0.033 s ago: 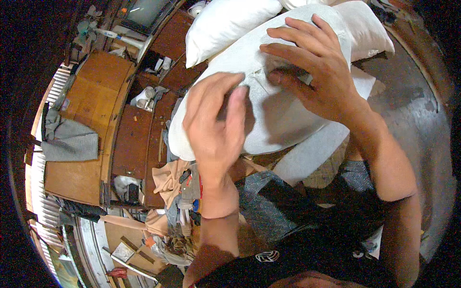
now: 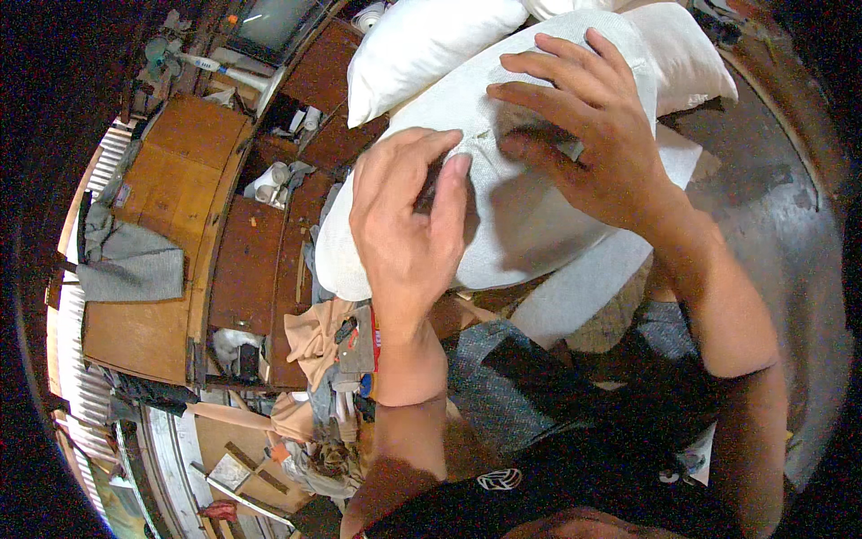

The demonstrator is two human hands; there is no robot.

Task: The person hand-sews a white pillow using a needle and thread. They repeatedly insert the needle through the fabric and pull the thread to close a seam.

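Note:
A big white stuffed pillow (image 2: 530, 211) lies in front of me, with a small pucker in its cloth between my hands. My left hand (image 2: 409, 211) is over its left part, fingers bent and thumb apart from them, the tips close to the pucker. Over the upper right part is my right hand (image 2: 597, 130), its fingers spread and slightly curved, casting a shadow on the cloth. Nothing shows in either hand. Whether the fingertips press on the pillow is hard to tell.
Other white pillows (image 2: 431, 54) lie behind the big one. To the left stands a wooden cabinet (image 2: 148, 211) with a grey cloth (image 2: 135, 265) on it and open compartments beside it. Beige cloths (image 2: 314, 346) are heaped near my left forearm. Dark floor (image 2: 763, 225) lies to the right.
My left hand has shifted slightly to the right and up, toward the pucker. My right hand and the pillow look nearly the same.

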